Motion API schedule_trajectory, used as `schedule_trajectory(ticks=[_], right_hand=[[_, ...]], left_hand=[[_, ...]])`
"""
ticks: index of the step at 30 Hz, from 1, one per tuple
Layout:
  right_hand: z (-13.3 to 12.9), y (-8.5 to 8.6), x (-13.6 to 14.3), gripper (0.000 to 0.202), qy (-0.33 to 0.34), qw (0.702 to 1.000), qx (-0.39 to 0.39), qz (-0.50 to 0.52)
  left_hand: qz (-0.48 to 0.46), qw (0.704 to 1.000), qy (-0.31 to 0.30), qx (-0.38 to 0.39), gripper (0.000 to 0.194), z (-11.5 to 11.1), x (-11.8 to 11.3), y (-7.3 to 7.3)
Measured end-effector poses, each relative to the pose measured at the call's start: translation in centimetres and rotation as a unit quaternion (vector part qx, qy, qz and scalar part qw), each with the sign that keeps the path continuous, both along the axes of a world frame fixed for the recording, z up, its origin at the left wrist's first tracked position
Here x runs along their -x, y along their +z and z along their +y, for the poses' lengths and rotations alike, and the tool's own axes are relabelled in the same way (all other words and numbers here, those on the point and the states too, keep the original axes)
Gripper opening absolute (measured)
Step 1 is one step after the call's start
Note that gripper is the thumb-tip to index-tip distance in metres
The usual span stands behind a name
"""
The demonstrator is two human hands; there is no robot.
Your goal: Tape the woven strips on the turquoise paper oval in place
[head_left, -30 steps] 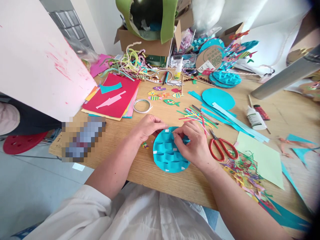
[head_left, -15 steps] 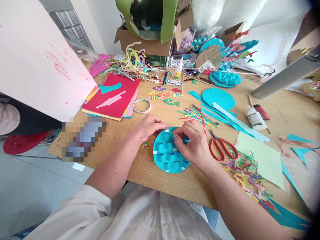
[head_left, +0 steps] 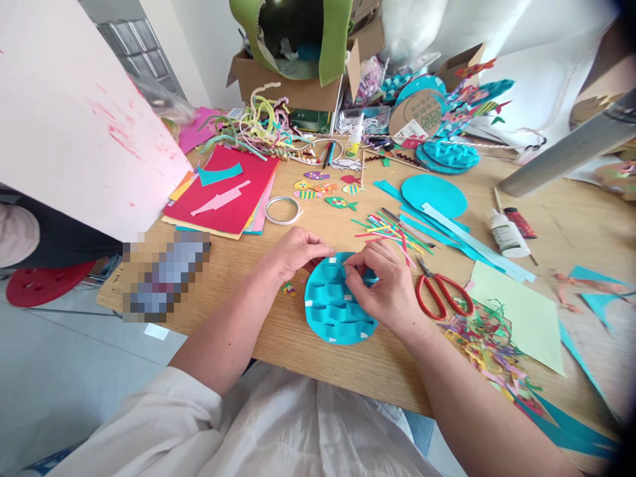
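Note:
A round turquoise paper disc [head_left: 328, 322] with wavy paper strips across it and several small white tape squares lies near the front of the table. At its upper left rim is my left hand [head_left: 301, 250], closed, with thumb and fingers pinched on the edge beside a white square. My right hand [head_left: 380, 278] is over the right side of the disc and covers part of it. Its thumb and index finger are pinched together just above the surface; whatever is between them is too small to make out.
Red-handled scissors [head_left: 444, 296] lie right of the disc, beside a heap of paper scraps [head_left: 489, 344]. Behind are paper fish [head_left: 340, 203], a coil of white wire [head_left: 283, 210], paper strips [head_left: 387, 232] and a glue bottle [head_left: 509, 233]. Red paper [head_left: 226, 192] tops a stack at left.

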State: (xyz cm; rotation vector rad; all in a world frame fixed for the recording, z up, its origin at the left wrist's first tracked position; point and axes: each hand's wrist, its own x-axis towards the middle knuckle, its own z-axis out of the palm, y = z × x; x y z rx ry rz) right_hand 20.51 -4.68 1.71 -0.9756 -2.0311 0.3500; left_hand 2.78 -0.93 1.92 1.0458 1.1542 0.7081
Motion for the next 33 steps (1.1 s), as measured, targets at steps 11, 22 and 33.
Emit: schedule_trajectory(ticks=[11, 22, 33], right_hand=[[-0.09, 0.03, 0.08, 0.011, 0.003, 1.0, -0.002, 0.007], [-0.04, -0.19, 0.1, 0.009, -0.017, 0.999, -0.036, -0.013], [0.0, -0.35, 0.16, 0.008, -0.037, 0.998, -0.038, -0.017]], left_hand=[[0.005, 1.0, 0.001, -0.001, 0.021, 0.07, 0.14, -0.11], [0.003, 1.0, 0.013, -0.011, 0.024, -0.06, -0.1, 0.12], [0.012, 1.0, -0.001, -0.004, 0.021, 0.06, -0.06, 0.09]])
